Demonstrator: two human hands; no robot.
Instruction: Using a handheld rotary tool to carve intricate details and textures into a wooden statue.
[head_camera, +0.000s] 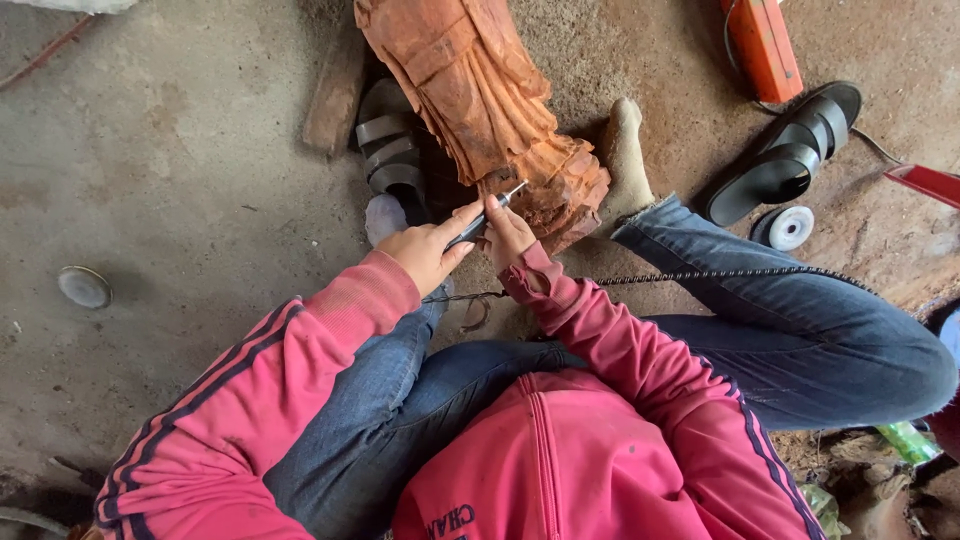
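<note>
Clenching a slim rotary tool (478, 222) in both hands, left hand (425, 252) behind and right hand (508, 235) nearer the bit, the person points its long axis up-right at the carving (480, 100) lying on the floor (180, 180).

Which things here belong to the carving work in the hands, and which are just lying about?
In use: left hand and right hand together hold the slim rotary tool against the reddish wooden carving; its coiled cable.

Lying about: black sandal, second sandal, small white disc, orange tool, wood offcut, round lid.
</note>
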